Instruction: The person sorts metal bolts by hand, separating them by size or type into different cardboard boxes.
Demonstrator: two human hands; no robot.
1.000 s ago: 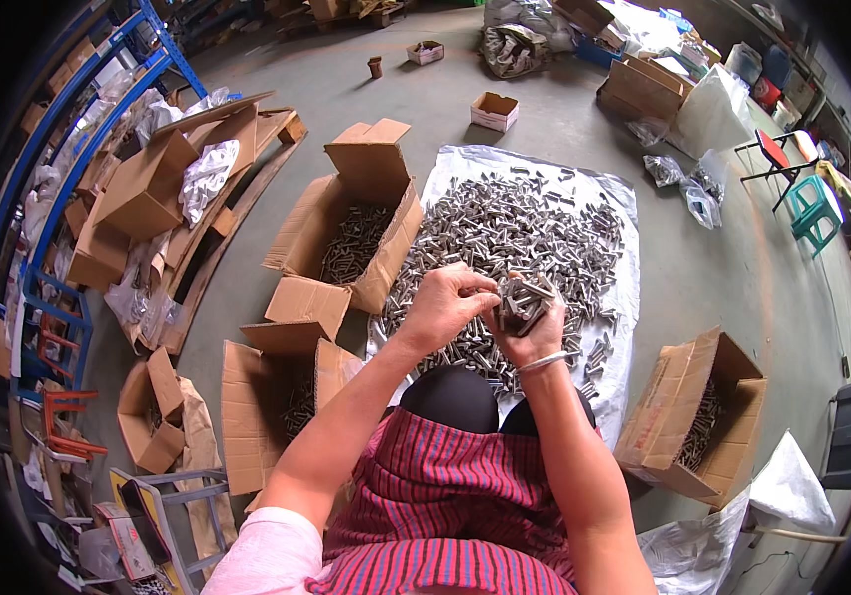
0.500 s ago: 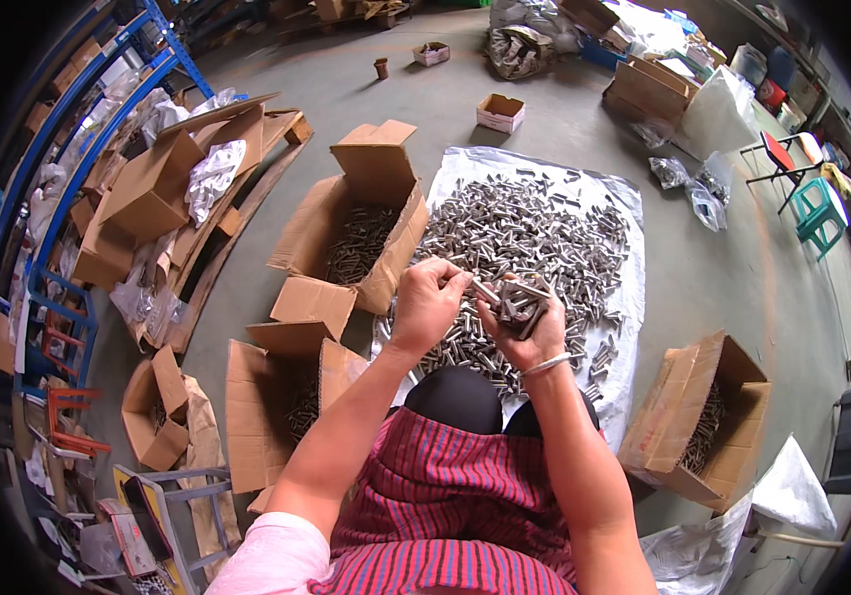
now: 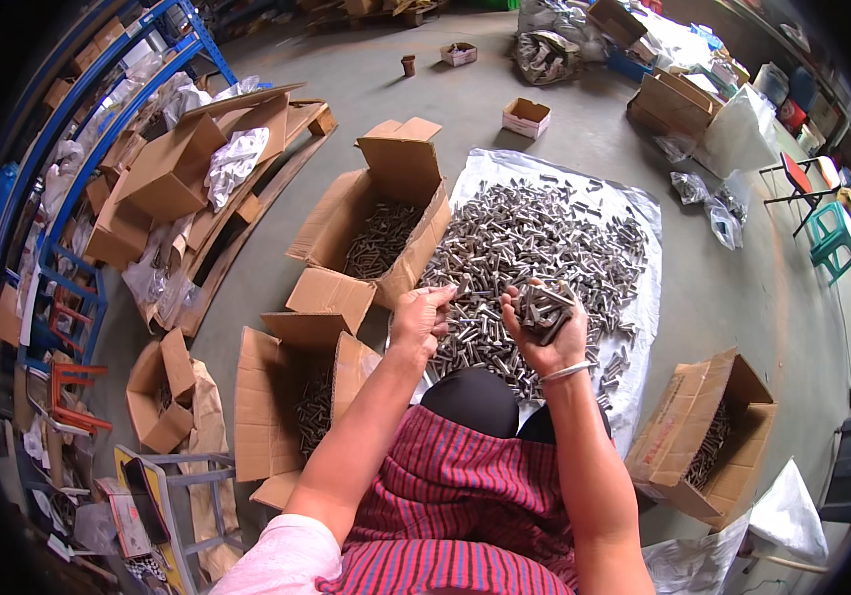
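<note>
Grey bolts (image 3: 535, 233) lie heaped on a plastic sheet (image 3: 644, 297) | cardboard box (image 3: 376, 223) beside it | right hand (image 3: 545, 327) grips a bunch of bolts (image 3: 543, 305) | left hand (image 3: 421, 312), fingers curled, picks from the pile | best to hold the bunch level.

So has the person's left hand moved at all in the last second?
Yes. The left hand has dropped away from the right hand and its bundle of grey metal bolts, down toward the bolt pile on the silver plastic sheet.
</note>
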